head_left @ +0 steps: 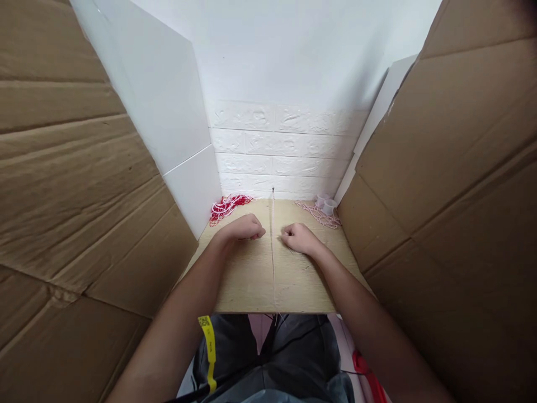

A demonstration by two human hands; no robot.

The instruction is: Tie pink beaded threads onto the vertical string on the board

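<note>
A thin pale cord [273, 263] runs from a small hook [273, 189] at the back down the middle of the wooden board [247, 285] and over its front edge, where its loose ends hang. To the left of this cord, my left hand [247, 226] is closed, fingers curled in, and whatever it grips is hidden. My right hand [300, 238] is closed on the other side of the cord, slightly blurred at the fingertips. A fine strand of thread shows just under its fingers. Both hands are level with each other, a short gap from the cord.
Red and white cords [229, 209] lie bunched at the back left. Pale pink cords [321, 215] and small translucent spools [328, 206] sit at the back right. Tall cardboard panels [104, 196] [453, 168] stand on both sides, with a white brick-patterned wall [272, 148] behind.
</note>
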